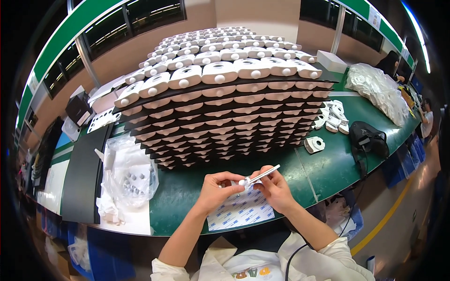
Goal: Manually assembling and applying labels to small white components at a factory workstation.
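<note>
White rounded part [242, 182] looks light, stiff, perhaps slick, best pinched at its edges; left hand [216, 191] pinches it, right hand [276, 188] grips a slim white stick [270, 172] (possibly tweezers)

The long green counter [174, 203] has a smooth, glossy surface. Near its front edge, the blue-printed white sheet [243, 213] looks like paper; above this, the slim white bar [270, 171] seems smooth plastic.
</note>
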`<state>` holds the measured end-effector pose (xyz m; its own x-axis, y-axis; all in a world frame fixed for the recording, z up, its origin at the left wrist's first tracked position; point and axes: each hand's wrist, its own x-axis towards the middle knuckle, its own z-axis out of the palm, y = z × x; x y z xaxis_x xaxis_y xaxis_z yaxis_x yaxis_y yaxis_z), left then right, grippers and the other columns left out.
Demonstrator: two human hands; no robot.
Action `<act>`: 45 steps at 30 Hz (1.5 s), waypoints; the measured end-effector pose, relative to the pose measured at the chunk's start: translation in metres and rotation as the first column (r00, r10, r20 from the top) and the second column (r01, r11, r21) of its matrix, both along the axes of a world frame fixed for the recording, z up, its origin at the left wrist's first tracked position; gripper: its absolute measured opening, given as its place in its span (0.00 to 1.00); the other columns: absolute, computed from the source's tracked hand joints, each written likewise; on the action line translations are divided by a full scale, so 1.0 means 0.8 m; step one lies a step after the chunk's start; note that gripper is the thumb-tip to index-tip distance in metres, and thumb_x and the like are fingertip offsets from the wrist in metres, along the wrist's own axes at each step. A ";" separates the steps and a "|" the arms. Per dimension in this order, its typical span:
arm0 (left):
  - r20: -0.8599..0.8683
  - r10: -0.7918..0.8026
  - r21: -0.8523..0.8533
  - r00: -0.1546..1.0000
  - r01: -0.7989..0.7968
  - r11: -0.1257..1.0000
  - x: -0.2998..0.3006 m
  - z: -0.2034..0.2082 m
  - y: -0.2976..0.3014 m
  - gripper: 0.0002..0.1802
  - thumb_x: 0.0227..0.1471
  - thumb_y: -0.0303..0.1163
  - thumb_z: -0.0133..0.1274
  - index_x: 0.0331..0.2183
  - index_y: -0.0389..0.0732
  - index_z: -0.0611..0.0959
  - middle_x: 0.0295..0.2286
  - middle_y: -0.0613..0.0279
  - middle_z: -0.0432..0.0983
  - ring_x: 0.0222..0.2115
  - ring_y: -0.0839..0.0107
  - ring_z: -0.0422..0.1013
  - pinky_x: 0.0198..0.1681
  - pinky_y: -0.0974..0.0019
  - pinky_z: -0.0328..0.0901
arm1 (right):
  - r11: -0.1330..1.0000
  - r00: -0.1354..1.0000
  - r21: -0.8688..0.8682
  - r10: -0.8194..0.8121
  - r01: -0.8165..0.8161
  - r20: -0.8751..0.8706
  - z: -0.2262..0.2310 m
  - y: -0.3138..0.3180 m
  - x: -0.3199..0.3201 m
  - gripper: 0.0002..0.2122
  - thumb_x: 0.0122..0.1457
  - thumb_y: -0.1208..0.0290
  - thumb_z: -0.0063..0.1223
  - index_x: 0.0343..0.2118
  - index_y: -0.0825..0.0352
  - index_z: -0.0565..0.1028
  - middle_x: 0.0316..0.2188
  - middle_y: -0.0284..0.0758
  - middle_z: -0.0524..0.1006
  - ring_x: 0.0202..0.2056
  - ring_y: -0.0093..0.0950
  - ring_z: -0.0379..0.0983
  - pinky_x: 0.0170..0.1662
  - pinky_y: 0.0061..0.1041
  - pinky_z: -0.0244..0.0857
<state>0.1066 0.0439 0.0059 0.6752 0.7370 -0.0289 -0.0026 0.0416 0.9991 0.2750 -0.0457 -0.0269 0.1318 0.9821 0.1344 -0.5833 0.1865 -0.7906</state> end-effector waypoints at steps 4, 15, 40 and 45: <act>-0.006 0.055 0.236 0.998 -0.052 0.970 0.004 0.003 -0.006 0.31 0.21 0.24 0.69 0.37 0.39 0.79 0.18 0.74 0.66 0.19 0.87 0.58 0.22 0.82 0.53 | 0.996 0.998 -0.089 0.009 -0.003 0.061 0.008 -0.005 -0.004 0.08 0.60 0.73 0.41 0.42 0.64 0.65 0.35 0.31 0.70 0.36 0.20 0.68 0.39 0.22 0.63; 0.037 0.124 0.358 0.992 -0.129 0.925 0.007 -0.010 -0.009 0.51 0.10 0.30 0.72 0.46 0.41 0.69 0.15 0.74 0.66 0.17 0.85 0.61 0.21 0.80 0.53 | 0.995 0.918 0.102 -0.030 -0.011 0.396 0.036 -0.012 0.007 0.08 0.58 0.75 0.43 0.41 0.67 0.66 0.31 0.28 0.70 0.30 0.15 0.63 0.33 0.15 0.59; 0.191 0.781 0.678 0.595 -0.655 0.333 -0.288 0.085 0.066 0.11 0.52 0.24 0.47 0.40 0.37 0.73 0.15 0.77 0.53 0.17 0.87 0.50 0.19 0.80 0.45 | 0.847 0.434 -0.032 -0.239 0.530 0.869 0.310 0.069 0.275 0.11 0.50 0.67 0.55 0.34 0.68 0.77 0.23 0.28 0.73 0.23 0.16 0.64 0.27 0.15 0.60; 0.130 0.952 0.784 0.276 -0.617 0.071 -0.389 0.080 0.067 0.12 0.52 0.30 0.49 0.39 0.36 0.73 0.15 0.72 0.55 0.18 0.82 0.53 0.21 0.74 0.50 | 0.871 0.277 0.035 -0.193 0.490 0.941 0.306 0.074 0.278 0.13 0.53 0.61 0.52 0.35 0.65 0.77 0.25 0.26 0.73 0.24 0.15 0.62 0.27 0.17 0.58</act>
